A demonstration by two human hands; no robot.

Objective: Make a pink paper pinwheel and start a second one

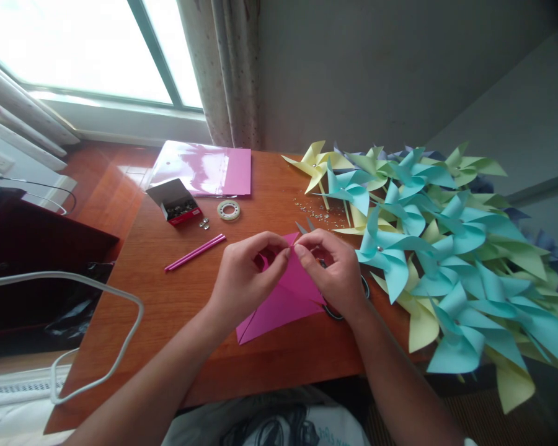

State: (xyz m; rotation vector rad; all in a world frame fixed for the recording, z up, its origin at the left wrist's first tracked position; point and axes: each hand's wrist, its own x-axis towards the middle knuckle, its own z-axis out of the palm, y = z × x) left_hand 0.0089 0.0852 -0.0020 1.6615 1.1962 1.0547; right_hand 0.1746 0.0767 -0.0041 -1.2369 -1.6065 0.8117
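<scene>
A pink square of paper [286,300], with a cut visible along its near left corner, is held above the table by its far edge. My left hand [253,263] pinches that edge between thumb and fingers. Right beside it, my right hand [332,266] pinches the paper too, the fingertips of both hands almost meeting. Under my right hand lie scissors [305,227]; their blades point away from me and their dark handles show partly past the hand. Whatever tiny thing may sit between the fingertips is hidden.
Two pink sticks [195,253] lie left of my hands. Behind them are a red box [182,210] of small metal pieces, a tape roll [228,210] and pink sheets in a clear sleeve [193,167]. Many finished paper pinwheels [411,214] pile up at the right. Small scraps [323,214] dot the tabletop.
</scene>
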